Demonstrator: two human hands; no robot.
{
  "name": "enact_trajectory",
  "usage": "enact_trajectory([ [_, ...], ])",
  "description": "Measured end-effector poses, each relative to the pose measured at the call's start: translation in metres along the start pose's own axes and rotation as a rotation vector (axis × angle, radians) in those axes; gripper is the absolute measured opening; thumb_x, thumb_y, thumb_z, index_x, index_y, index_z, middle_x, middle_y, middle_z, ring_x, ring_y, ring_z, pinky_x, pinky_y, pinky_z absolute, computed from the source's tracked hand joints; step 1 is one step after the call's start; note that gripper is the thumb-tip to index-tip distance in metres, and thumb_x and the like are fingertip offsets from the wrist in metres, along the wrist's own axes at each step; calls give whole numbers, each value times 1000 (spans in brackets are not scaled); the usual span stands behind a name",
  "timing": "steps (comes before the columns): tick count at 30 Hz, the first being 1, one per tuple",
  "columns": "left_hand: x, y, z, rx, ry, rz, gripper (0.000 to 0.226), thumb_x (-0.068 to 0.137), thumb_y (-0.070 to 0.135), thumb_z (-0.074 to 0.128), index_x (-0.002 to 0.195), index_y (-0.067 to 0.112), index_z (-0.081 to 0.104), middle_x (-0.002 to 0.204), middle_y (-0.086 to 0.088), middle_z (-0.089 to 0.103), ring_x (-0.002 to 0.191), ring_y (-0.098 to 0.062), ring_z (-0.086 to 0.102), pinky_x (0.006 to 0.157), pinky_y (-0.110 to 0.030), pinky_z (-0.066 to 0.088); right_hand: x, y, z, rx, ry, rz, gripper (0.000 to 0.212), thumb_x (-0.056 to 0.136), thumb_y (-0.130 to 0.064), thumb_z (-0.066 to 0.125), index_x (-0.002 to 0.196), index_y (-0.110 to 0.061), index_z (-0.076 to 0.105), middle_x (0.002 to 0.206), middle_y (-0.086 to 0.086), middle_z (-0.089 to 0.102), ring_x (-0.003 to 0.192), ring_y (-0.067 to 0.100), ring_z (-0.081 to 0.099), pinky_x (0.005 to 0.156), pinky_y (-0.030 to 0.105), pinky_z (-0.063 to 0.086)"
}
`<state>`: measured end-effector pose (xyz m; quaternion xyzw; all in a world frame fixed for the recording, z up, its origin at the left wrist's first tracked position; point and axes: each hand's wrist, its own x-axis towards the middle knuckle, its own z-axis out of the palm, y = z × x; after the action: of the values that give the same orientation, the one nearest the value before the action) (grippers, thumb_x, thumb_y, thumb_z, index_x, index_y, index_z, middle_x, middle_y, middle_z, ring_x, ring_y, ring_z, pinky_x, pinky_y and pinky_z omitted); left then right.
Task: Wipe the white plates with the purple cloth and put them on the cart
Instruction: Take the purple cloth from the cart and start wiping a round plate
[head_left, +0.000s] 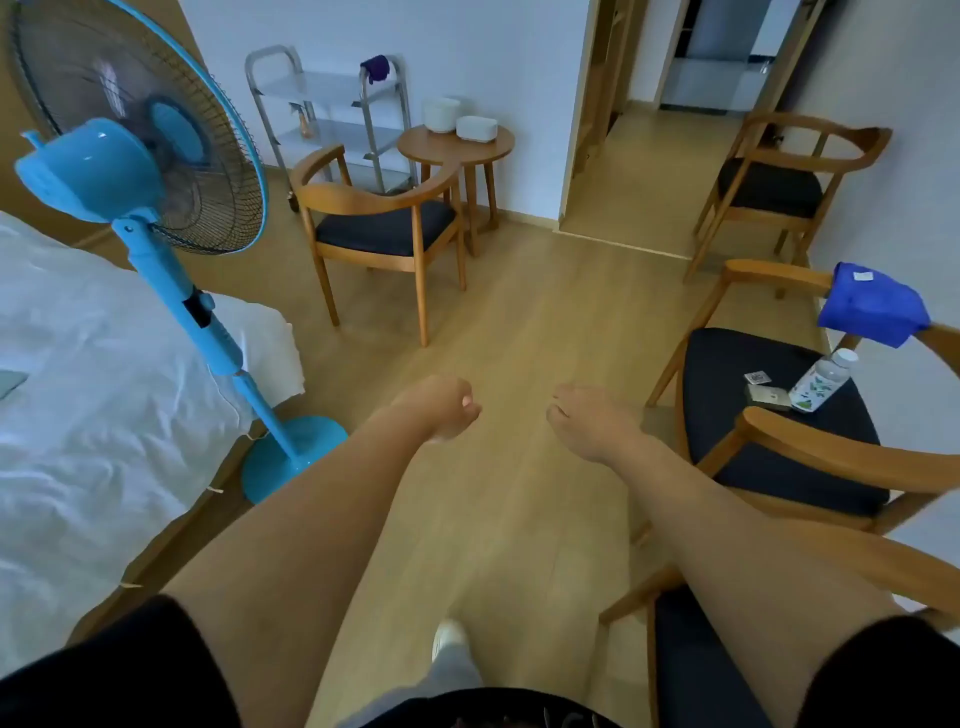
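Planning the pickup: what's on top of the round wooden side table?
Two stacks of white dishes sit on the round wooden side table; the count per stack and the tabletop beneath them are hidden.

- Left hand (441, 408) and right hand (589, 421) are bare, with no rings, at 12 o'clock from the body.
- Short black sleeves (130, 670) cover the upper arms.
- Light grey trousers (457, 675), white shoe (448, 636) at 6 o'clock.

- Cart (332, 119) at far wall, cloth (375, 67) on its handle.
- Round table (455, 143) just right of cart, plates (460, 123) on it.
- Chair (382, 228) in front of both.
- Fan (140, 156) left, by bed (78, 374).
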<state>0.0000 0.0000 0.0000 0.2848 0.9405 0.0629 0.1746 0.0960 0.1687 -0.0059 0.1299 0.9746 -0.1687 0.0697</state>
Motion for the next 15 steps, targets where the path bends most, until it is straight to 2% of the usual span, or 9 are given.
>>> enact_trajectory([
  [9, 104, -11, -25, 2, -28, 24, 34, 98, 36, 38, 116, 13, 57, 117, -10, 60, 108, -30, 54, 88, -36, 47, 97, 17, -14, -12, -12, 30, 40, 100, -23, 32, 129, -2, 49, 132, 17, 49, 122, 30, 45, 99, 37, 37],
  [15, 182, -32, -54, -8, -50, 38, 34, 97, 34, 39, 116, 13, 57, 118, -11, 60, 109, -31, 54, 89, -37, 47, 180, 21, -30, 3, -27, 72, 40, 100, -23, 33, 128, 0, 49, 133, 18, 49, 122, 32, 44, 97, 34, 35],
])
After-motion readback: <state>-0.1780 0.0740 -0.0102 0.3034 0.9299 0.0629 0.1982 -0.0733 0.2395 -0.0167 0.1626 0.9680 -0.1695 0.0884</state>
